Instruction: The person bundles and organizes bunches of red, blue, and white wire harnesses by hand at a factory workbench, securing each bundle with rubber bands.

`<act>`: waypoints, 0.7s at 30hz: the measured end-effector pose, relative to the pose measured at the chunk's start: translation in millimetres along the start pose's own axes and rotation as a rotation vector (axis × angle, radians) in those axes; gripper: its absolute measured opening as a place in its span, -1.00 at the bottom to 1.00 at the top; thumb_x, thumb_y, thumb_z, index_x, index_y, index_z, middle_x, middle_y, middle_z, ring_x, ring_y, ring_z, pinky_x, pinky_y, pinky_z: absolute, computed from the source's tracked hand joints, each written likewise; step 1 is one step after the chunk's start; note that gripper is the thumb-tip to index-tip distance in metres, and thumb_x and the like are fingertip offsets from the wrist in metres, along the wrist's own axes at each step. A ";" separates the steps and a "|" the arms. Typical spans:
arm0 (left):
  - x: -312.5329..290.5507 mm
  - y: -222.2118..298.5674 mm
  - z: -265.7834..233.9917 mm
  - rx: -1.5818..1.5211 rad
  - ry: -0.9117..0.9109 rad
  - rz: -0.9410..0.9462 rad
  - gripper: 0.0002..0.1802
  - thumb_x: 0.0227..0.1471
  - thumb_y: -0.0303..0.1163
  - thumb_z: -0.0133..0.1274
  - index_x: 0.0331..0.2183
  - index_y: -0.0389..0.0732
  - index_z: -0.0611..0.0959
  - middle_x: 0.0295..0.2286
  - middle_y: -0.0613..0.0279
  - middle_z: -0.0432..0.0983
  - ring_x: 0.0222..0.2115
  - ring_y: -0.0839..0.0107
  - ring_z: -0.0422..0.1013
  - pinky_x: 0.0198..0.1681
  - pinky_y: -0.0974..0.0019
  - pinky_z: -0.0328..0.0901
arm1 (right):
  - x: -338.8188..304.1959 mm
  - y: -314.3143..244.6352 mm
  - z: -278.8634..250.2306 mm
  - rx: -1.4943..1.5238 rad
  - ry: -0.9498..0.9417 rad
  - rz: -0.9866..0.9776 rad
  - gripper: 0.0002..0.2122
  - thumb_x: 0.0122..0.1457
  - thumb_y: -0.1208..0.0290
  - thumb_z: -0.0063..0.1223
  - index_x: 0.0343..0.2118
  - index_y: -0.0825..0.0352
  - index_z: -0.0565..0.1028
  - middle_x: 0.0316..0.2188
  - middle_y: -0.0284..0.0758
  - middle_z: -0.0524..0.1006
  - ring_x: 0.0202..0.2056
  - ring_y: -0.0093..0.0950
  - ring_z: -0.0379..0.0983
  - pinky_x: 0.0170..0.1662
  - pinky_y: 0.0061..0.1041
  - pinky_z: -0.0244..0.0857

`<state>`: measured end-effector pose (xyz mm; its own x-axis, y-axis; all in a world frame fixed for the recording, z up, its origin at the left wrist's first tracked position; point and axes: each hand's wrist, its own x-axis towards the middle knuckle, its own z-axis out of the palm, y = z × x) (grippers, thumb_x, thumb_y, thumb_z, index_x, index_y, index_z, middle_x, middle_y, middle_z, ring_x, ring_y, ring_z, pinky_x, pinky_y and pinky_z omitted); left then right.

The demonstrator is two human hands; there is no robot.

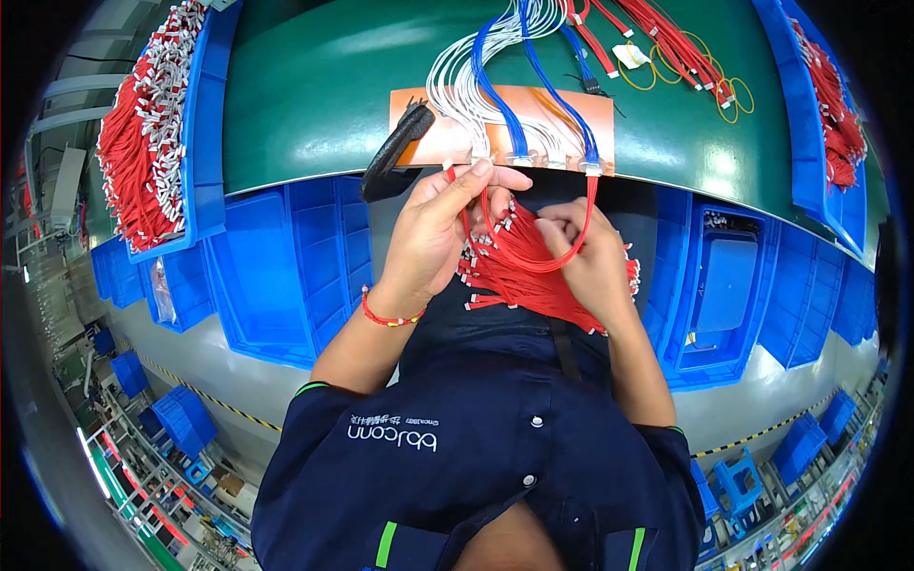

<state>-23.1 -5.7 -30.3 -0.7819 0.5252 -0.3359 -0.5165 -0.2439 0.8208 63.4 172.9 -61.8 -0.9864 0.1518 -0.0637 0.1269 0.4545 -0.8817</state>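
My left hand (440, 224) pinches the end of a red wire cable (547, 264) with thumb and forefinger, at the front edge of an orange board (407, 152). The cable's other end hangs from a connector (591, 168) at the board's right, so the wires form a loop. My right hand (592, 262) is beside that loop with curled fingers; what they hold, if anything, is hidden. Below both hands, a pile of red cables (533, 295) with white connectors lies on my lap. White wires (449, 84) and blue wires (490, 86) run from the board's connectors across the green table.
A black padded piece (395, 152) sticks out at the board's left. Loose red cables (666, 43) and yellow rubber bands (738, 100) lie on the green table (324, 76). Blue bins of red cables (205, 124) flank it. Blue crates (262, 271) stand below on both sides.
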 end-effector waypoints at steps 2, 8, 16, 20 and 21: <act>0.8 -2.4 7.8 -0.016 0.026 0.014 -0.58 0.30 -0.25 -0.21 -0.23 -0.42 0.59 -0.56 0.30 0.39 -0.56 0.59 0.27 -0.38 0.45 0.21 | 3.8 8.1 12.4 -0.128 0.023 -0.121 -0.92 0.05 0.52 0.17 -0.45 0.40 0.51 -0.50 -0.25 0.44 -0.43 -0.32 0.41 -0.36 -0.43 0.30; -4.3 -5.0 11.7 -0.172 0.009 -0.009 -0.62 0.30 -0.25 -0.20 -0.39 -0.32 0.56 -0.67 0.41 0.29 -0.62 0.62 0.24 -0.43 0.48 0.24 | 3.7 12.6 13.7 0.043 0.063 -0.108 -0.93 0.09 0.58 0.10 -0.43 0.40 0.43 -0.51 -0.28 0.47 -0.43 -0.43 0.47 -0.33 -0.45 0.36; -46.1 -11.0 20.9 -0.584 -0.325 -0.566 -0.62 0.33 -0.18 -0.28 -0.48 -0.18 0.39 -0.71 0.53 0.01 -0.74 0.70 -0.11 -0.73 0.54 -0.22 | -10.4 10.9 12.9 0.385 0.130 -0.055 -0.86 0.15 0.63 0.07 -0.32 0.41 0.31 -0.56 -0.38 0.43 -0.54 -0.67 0.40 -0.49 -0.68 0.26; -50.2 -13.2 31.1 -0.259 -0.066 -0.343 -0.72 0.29 -0.23 -0.12 -0.21 -0.23 0.56 -0.69 0.59 0.02 -0.73 0.75 -0.11 -0.69 0.53 -0.20 | -11.6 -2.4 4.6 0.133 0.222 -0.263 -0.81 0.06 0.63 0.18 -0.35 0.40 0.35 -0.57 -0.33 0.44 -0.60 -0.61 0.41 -0.60 -0.62 0.22; -47.4 -14.3 31.5 -0.251 -0.002 -0.263 -0.71 0.26 -0.27 -0.07 -0.12 -0.26 0.57 -0.68 0.60 0.06 -0.72 0.77 -0.09 -0.68 0.52 -0.19 | -9.7 -8.9 3.3 0.048 0.256 -0.390 -0.80 0.03 0.64 0.19 -0.35 0.40 0.36 -0.56 -0.31 0.45 -0.60 -0.55 0.42 -0.60 -0.59 0.24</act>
<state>32.3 -1.4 -11.5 -0.6101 0.5980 -0.5198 -0.7700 -0.2927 0.5670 71.5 164.4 -54.8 -0.9011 0.1923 0.3886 -0.2588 0.4806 -0.8379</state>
